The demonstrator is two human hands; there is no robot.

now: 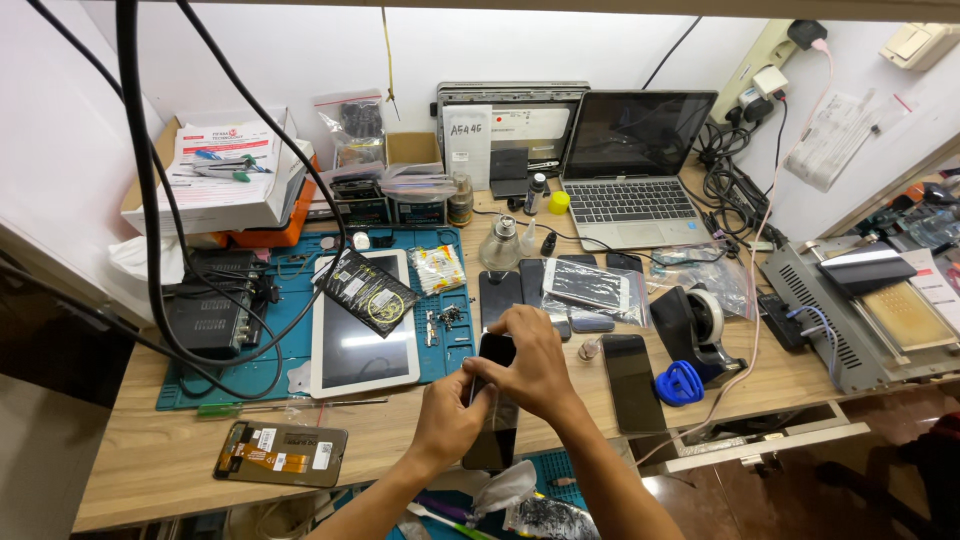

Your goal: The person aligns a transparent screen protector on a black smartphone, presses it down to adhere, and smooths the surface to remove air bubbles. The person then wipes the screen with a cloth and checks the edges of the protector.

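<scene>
Both hands, left hand [447, 410] and right hand [527, 362], seemingly clamp fingers on a dark phone [492, 425], white tablet [361, 325] just left.

**Workbench surface and contents**

A wooden workbench [150, 450] carries a blue work mat [300, 270] at centre-left. A laptop [630, 170] stands at far right, a cardboard box [215, 170] at far left. A tape dispenser [700, 325] sits right; a phone back panel [282, 452] lies near left.
</scene>
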